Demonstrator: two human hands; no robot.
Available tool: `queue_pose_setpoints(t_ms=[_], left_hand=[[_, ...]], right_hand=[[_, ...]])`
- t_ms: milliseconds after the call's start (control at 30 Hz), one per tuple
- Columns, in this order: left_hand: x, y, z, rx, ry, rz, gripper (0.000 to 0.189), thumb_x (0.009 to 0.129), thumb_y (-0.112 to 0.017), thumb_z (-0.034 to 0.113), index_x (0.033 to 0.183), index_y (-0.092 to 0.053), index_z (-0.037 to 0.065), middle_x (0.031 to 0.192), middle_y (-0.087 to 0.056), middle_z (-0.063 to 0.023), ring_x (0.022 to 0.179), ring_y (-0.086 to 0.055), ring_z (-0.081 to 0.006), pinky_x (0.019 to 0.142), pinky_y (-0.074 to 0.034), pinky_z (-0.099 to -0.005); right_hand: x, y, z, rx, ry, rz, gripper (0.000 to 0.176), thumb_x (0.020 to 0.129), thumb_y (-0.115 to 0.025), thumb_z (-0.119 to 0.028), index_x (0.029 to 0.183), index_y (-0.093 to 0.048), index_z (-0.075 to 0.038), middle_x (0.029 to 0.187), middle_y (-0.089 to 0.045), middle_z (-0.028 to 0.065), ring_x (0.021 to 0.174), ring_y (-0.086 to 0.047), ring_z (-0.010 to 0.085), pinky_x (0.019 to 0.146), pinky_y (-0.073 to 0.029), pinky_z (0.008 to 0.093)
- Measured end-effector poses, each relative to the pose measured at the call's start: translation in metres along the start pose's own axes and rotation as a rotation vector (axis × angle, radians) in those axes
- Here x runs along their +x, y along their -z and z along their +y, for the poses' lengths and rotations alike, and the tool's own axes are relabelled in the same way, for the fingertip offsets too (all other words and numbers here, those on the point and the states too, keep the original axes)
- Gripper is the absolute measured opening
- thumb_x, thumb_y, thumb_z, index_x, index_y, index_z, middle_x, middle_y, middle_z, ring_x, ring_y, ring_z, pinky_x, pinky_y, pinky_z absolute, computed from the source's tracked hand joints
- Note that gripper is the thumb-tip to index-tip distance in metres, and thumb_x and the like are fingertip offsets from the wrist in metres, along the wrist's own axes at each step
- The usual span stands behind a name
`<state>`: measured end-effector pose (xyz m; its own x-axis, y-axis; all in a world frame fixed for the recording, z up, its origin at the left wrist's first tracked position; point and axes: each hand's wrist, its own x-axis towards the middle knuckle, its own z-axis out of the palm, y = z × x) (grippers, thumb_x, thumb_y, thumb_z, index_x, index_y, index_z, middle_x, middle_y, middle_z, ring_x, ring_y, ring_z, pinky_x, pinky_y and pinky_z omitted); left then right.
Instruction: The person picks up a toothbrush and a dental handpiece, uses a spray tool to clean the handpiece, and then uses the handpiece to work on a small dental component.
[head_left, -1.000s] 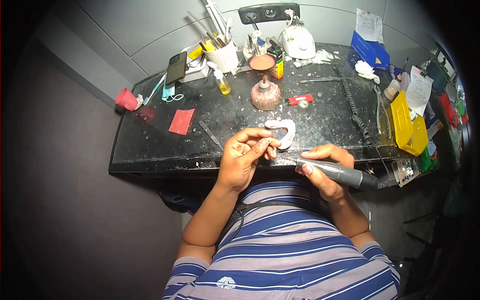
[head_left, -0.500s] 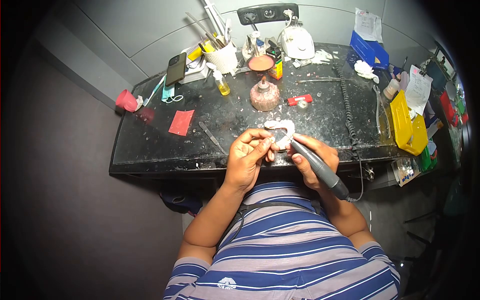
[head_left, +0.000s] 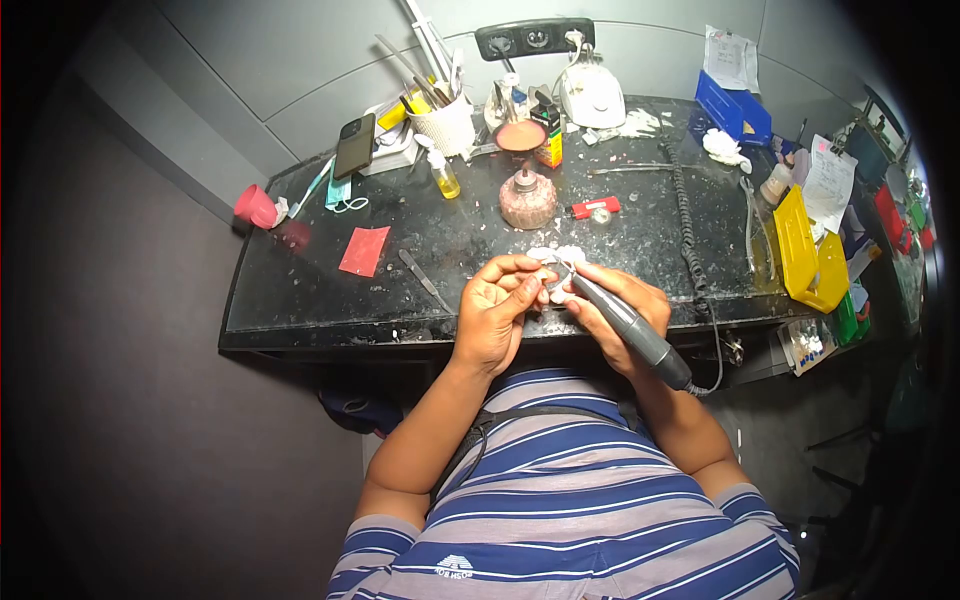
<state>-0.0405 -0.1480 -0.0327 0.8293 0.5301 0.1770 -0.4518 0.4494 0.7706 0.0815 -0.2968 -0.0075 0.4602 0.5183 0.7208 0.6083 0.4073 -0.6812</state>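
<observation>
Over the front edge of the black bench, my left hand (head_left: 498,308) pinches the left side of a small whitish curved piece (head_left: 563,290). My right hand (head_left: 628,312) is wrapped round a dark grey handpiece (head_left: 640,335), its tip pointing up and left at the piece. Both hands are close together, with the piece between their fingertips; fingers hide part of it. A coiled cord (head_left: 687,215) lies on the bench to the right. Left of my left hand rests a metal knife (head_left: 425,280).
On the bench (head_left: 300,300) stand a pinkish glass burner (head_left: 528,200), a dropper bottle (head_left: 443,175), a basket of tools (head_left: 445,128) and a phone (head_left: 355,146). A red sheet (head_left: 364,251) lies left, a red lighter (head_left: 596,207) behind my hands, yellow bins (head_left: 808,260) right.
The handpiece has shifted slightly left and up, its tip now across the whitish piece. The piece sits at a different tilt. My left hand has barely moved.
</observation>
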Motion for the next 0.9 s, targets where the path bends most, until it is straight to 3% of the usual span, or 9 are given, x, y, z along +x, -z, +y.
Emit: queue_pose_setpoints(t_ms=[100,233,333,433,567,900], left_hand=[[0.001,0.005,-0.001,-0.009,-0.008,-0.019,0.017,0.102,-0.065,0.002,0.119,-0.063,-0.001,0.111,-0.073,-0.018,0.087,-0.068,-0.0161,0.084,-0.056,-0.029],[0.0,0.008,0.0,-0.028,-0.035,-0.029,0.017,0.103,-0.064,0.002,0.119,-0.063,-0.001,0.112,-0.072,-0.0186,0.089,-0.068,-0.017,0.085,-0.056,-0.029],[-0.002,0.009,-0.001,-0.044,-0.035,-0.029,0.014,0.103,-0.064,0.002,0.116,-0.063,-0.001,0.11,-0.072,-0.0183,0.089,-0.068,-0.0179,0.085,-0.057,-0.0296],[-0.002,0.01,-0.003,-0.043,-0.027,-0.036,0.009,0.102,-0.064,0.0,0.111,-0.064,0.0,0.108,-0.072,-0.0181,0.089,-0.069,-0.0185,0.085,-0.057,-0.0307],[-0.002,0.01,-0.003,-0.045,-0.02,-0.032,0.006,0.101,-0.066,-0.002,0.106,-0.064,0.001,0.107,-0.072,-0.0178,0.088,-0.069,-0.0192,0.084,-0.058,-0.0323],[-0.003,0.008,-0.003,-0.044,-0.007,-0.01,0.005,0.1,-0.066,-0.002,0.102,-0.063,0.002,0.101,-0.071,-0.0147,0.087,-0.069,-0.0204,0.083,-0.059,-0.0343]], right_hand=[[0.011,-0.003,0.003,-0.032,0.083,0.012,0.032,0.084,-0.084,0.0,0.114,-0.074,0.003,0.097,-0.078,0.017,0.085,-0.078,0.0234,0.074,-0.061,0.0325],[0.008,-0.009,0.009,-0.016,0.06,0.008,0.028,0.086,-0.082,0.001,0.113,-0.074,0.004,0.097,-0.078,0.0181,0.084,-0.077,0.0231,0.077,-0.06,0.0316],[0.008,-0.011,0.008,-0.066,0.216,0.06,0.02,0.085,-0.081,0.001,0.103,-0.072,0.006,0.097,-0.077,0.0214,0.088,-0.077,0.0298,0.081,-0.06,0.035],[0.005,-0.014,0.008,-0.085,0.236,0.087,0.023,0.081,-0.083,0.001,0.102,-0.073,0.004,0.096,-0.077,0.0208,0.087,-0.078,0.0314,0.081,-0.062,0.0368],[0.002,-0.018,0.006,-0.071,0.237,0.087,0.023,0.082,-0.082,0.003,0.104,-0.072,0.005,0.099,-0.077,0.022,0.092,-0.079,0.0327,0.084,-0.063,0.0374],[-0.002,-0.018,0.011,-0.11,0.255,0.053,0.022,0.083,-0.081,0.002,0.102,-0.072,0.005,0.096,-0.078,0.0204,0.087,-0.079,0.0314,0.079,-0.064,0.0358]])
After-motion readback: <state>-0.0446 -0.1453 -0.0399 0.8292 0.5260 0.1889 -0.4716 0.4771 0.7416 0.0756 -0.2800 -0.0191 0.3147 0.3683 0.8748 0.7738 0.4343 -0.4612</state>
